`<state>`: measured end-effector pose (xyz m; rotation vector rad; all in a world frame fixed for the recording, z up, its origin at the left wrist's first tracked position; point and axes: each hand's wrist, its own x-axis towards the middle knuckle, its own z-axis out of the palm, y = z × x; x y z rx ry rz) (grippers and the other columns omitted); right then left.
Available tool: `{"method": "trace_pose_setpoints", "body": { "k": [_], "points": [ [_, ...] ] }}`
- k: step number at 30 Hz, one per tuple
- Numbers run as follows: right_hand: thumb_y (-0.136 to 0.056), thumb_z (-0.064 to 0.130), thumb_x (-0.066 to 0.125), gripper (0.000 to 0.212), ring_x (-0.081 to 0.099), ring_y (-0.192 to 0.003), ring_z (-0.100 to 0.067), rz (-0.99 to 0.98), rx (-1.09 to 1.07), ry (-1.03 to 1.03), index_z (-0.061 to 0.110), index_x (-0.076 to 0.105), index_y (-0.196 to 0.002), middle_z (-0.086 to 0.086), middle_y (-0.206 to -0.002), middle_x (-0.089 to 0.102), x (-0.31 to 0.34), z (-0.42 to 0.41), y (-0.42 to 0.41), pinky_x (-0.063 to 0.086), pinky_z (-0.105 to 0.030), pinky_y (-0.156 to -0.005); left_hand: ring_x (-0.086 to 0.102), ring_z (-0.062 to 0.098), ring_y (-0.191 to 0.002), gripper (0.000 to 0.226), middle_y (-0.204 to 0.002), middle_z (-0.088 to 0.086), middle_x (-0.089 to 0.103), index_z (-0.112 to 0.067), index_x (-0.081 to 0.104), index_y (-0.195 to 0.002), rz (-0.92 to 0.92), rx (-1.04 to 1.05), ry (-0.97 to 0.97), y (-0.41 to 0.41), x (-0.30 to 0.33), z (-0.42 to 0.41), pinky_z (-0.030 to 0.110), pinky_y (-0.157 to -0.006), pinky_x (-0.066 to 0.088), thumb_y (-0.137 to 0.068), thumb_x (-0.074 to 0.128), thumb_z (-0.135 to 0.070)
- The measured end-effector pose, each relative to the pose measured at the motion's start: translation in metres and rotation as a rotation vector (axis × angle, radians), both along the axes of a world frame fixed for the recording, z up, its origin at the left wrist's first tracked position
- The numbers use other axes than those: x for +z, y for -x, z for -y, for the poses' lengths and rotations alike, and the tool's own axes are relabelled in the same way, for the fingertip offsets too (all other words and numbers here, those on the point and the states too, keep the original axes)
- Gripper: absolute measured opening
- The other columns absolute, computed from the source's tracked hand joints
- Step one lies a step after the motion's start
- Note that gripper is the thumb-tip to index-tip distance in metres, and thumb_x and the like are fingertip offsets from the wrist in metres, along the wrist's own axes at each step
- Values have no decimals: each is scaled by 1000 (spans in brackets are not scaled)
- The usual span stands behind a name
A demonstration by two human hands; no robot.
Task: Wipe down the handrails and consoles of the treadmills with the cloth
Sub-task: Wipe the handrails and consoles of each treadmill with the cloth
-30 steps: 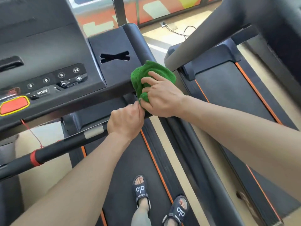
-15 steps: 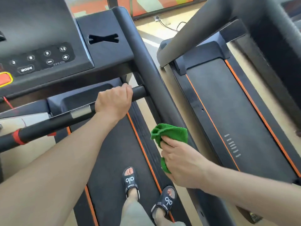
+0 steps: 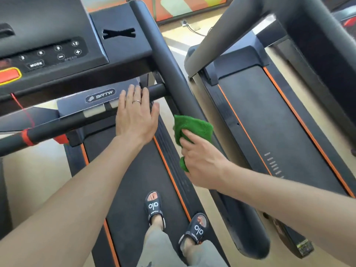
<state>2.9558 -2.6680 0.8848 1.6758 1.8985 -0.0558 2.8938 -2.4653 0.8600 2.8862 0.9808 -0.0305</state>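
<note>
Cloth [image 3: 194, 125] bunched within curled right hand [image 3: 204, 164] fingers, beside the side handrail [image 3: 173, 74]. Left hand [image 3: 135, 116] spread flat over the crossbar [image 3: 77, 122], grasping nothing.

We see two dark sandals [image 3: 154, 208] with white lettering planted on the black running belt [image 3: 133, 182], which has orange stripes [image 3: 169, 176] along its edges. A thin red cord [image 3: 23, 110] hangs on the left. Across the pale floor [image 3: 181, 43] a black cable [image 3: 194, 29] trails from a small box. Beyond it stands a wall panel [image 3: 188, 6] in orange and pale green shapes
</note>
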Motion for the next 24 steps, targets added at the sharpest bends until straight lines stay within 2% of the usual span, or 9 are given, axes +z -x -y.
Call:
{"method": "trace_pose_setpoints", "body": {
  "k": [3, 6, 9, 12, 14, 17, 19, 21, 24],
  "points": [
    [-89, 43, 48, 46, 51, -114, -36, -135, -15, 70, 9, 79, -90, -8, -94, 72, 2, 69, 28, -2, -51, -124, 11, 23, -156, 62, -167, 9, 22, -11, 25, -159, 18, -24, 80, 6, 8, 43, 42, -127, 1, -107, 15, -43],
    [-86, 42, 52, 44, 51, -113, -35, -209, 5, 159, 7, 78, -89, -8, -95, 71, 8, 139, 55, -3, -51, -125, 13, 20, -155, 61, -166, 4, 24, -12, 25, -159, 61, -36, 192, 10, 11, 92, 39, -126, 1, -107, 15, -43],
    [-91, 42, 51, 39, 50, -118, -29, -361, 38, -35, 11, 73, -96, -3, -98, 66, 11, 186, 53, 9, -48, -126, 13, 19, -155, 65, -167, 7, 22, -8, 19, -160, 113, 20, 384, 13, 13, 142, 38, -126, 3, -107, 14, -45],
    [-101, 45, 38, 45, 42, -136, -25, -482, 34, -155, 15, 67, -117, 1, -123, 61, 8, 189, 33, 12, -48, -125, 11, 18, -155, 59, -168, 7, 15, -3, 20, -158, 196, 142, 627, 11, 22, 174, 35, -125, 6, -110, 18, -36],
    [-101, 45, 40, 44, 35, -144, -25, -515, -119, -302, 22, 64, -129, 3, -142, 54, -2, 175, 29, 15, -51, -123, 14, 12, -154, 56, -166, -2, 20, -7, 25, -158, 286, 273, 846, 9, 34, 184, 31, -123, 8, -110, 17, -35],
    [-98, 43, 42, 48, 29, -149, -32, -617, -551, -548, 28, 58, -141, 1, -159, 39, -14, 149, 40, 29, -55, -116, 30, 11, -146, 62, -154, -9, 37, -17, 37, -155, 410, 520, 1148, 9, 46, 187, 27, -114, 19, -107, 19, -52],
    [-98, 44, 39, 53, 29, -147, -37, -637, -756, -642, 29, 50, -148, -3, -163, 31, -20, 150, 53, 36, -52, -113, 32, 8, -143, 65, -157, -7, 36, -16, 38, -154, 446, 554, 1199, 12, 49, 190, 25, -108, 22, -106, 19, -56],
    [-98, 47, 36, 56, 32, -144, -36, -656, -841, -700, 34, 41, -153, -3, -165, 27, -21, 169, 69, 40, -49, -111, 29, 5, -143, 64, -162, -4, 31, -16, 36, -155, 463, 537, 1196, 16, 48, 199, 25, -112, 19, -107, 20, -54],
    [-97, 48, 41, 58, 47, -136, -30, -785, -981, -896, 53, 20, -150, -3, -157, 41, -9, 212, 96, 52, -45, -98, 15, 10, -153, 60, -166, -5, 19, -15, 23, -160, 436, 500, 1206, 24, 43, 216, 32, -123, 8, -109, 19, -46]
  ]
}}
